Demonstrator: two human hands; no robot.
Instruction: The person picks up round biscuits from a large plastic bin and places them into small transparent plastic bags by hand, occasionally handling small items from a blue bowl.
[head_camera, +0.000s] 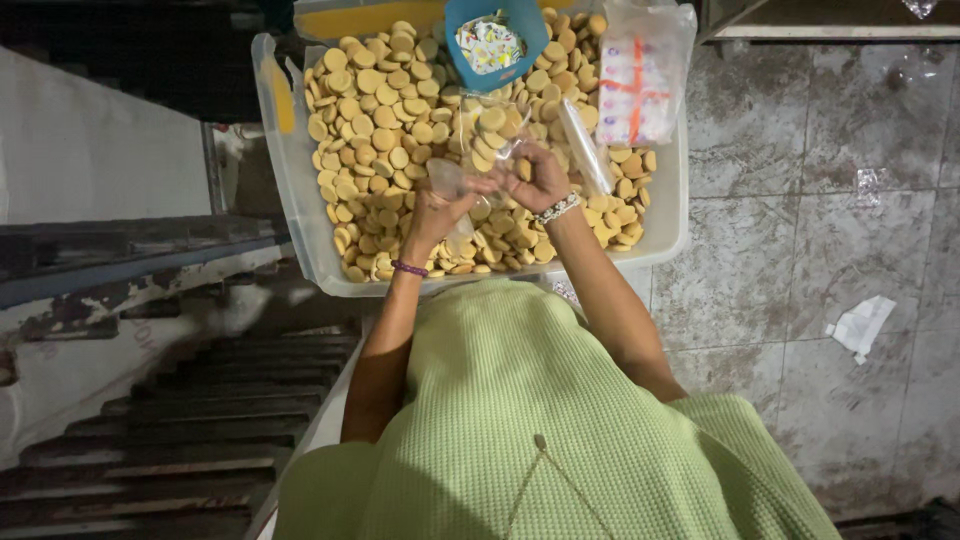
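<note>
A clear plastic tub (300, 215) holds many round tan biscuits (375, 130). Over its near half, my left hand (440, 208) and my right hand (540, 180) both grip a small clear plastic bag (485, 140) with a few biscuits inside. The left hand pinches the bag's lower left edge. At the bag's right side, the right hand has a biscuit at its fingertips. I wear a light green knitted top; a purple band is on my left wrist and a beaded bracelet on my right.
A blue scoop-like container (490, 40) with small colourful sachets sits at the tub's far side. A bundle of clear printed bags (640, 85) leans in the tub's right corner. Grey tiled floor with a crumpled white paper (860, 325) lies right. Dark steps (190, 420) descend left.
</note>
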